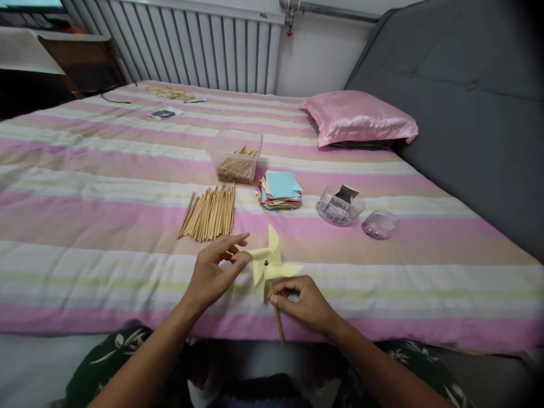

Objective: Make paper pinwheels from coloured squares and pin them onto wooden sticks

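Note:
A pale yellow paper pinwheel (275, 270) with a small metal fastener at its centre sits on a thin wooden stick (278, 323). My right hand (306, 303) pinches the stick between thumb and fingers just below the blades. The stick's lower end reaches past the front edge of the bed. At the left blade, my left hand (215, 272) has its thumb at the paper, with the index finger stretched out above and apart from the thumb. Whether its other fingers touch the blade is hard to make out.
On the striped bedspread (106, 226) lie a bundle of wooden sticks (211, 214), a clear box (237, 161) of more sticks, a stack of coloured paper (280, 190), and two clear tubs (338, 207) of small metal parts. Farther back are a pink pillow (361, 116) and a radiator (199, 45).

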`<state>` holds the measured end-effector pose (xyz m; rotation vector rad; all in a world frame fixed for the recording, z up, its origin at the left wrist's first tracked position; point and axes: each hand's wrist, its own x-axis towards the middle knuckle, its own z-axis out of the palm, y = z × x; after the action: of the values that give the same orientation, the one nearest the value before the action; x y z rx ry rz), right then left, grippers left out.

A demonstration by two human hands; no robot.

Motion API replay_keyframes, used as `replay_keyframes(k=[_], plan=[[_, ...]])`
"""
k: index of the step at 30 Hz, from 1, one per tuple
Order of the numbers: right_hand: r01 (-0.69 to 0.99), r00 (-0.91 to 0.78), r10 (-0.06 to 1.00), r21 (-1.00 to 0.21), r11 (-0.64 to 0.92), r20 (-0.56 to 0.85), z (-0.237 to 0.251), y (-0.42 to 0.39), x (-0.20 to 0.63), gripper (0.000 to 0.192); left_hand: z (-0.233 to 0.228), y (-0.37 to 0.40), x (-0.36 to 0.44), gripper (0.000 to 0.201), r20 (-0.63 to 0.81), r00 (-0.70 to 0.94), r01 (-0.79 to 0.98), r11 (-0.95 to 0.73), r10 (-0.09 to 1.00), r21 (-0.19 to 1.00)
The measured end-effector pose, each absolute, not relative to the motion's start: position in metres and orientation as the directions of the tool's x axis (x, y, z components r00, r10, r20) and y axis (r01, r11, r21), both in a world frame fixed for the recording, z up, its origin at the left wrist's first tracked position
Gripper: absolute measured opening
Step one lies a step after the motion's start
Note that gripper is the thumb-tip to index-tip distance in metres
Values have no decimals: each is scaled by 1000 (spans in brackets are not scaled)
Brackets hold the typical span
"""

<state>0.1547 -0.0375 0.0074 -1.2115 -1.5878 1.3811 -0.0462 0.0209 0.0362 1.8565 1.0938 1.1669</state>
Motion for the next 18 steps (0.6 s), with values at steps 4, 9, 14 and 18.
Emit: replay_keyframes(k=[4, 9, 14, 18], plan=[[86, -200, 977, -995, -53, -69, 5, -35, 157, 13, 36, 19, -43, 37, 165, 143, 167, -188, 976, 968], [-158, 5, 995, -982, -100, -102, 2, -31, 157, 15, 27, 2, -22, 37, -151, 264, 154, 113, 953, 982], [-131, 109, 992, -990, -46, -60, 2, -29, 159, 18, 9, -17, -4, 27, -203, 592, 180, 117, 780, 977], [-109, 114, 992, -993, -43, -56, 4, -29, 161, 18, 6, -21, -2, 21, -186, 612, 206, 72, 769, 976]])
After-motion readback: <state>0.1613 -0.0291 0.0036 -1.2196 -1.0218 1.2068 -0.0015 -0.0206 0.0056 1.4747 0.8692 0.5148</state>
